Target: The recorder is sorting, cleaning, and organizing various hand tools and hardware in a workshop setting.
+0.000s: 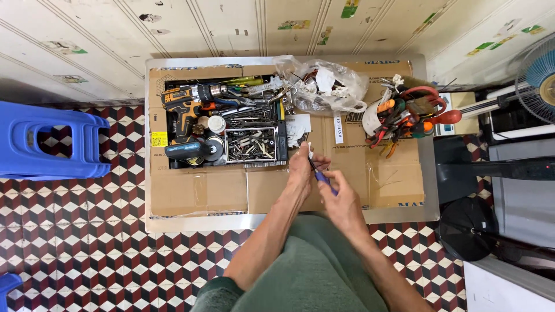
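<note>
blue plastic stool [55,144] on tiled floor, left | open toolbox [225,124] holding orange cordless drill [182,107] | clear plastic bag [324,84] | pile of pliers [407,110] | fan [540,75], right

Two hands, the left hand [302,163] and the right hand [341,199], are meeting over the table's near edge, sharing one blue-handled screwdriver [321,176]. One black toolbox [225,121] is sitting toward the table's [173,222] far left corner, carrying two power drills, an orange one [184,104] and a teal one [186,149]. One clear plastic bag [324,84] is lying at the far edge. One heap of red-handled pliers [407,110] is resting by the far right corner, too tangled to count. One blue stool [52,141] is standing left of the table.
</note>
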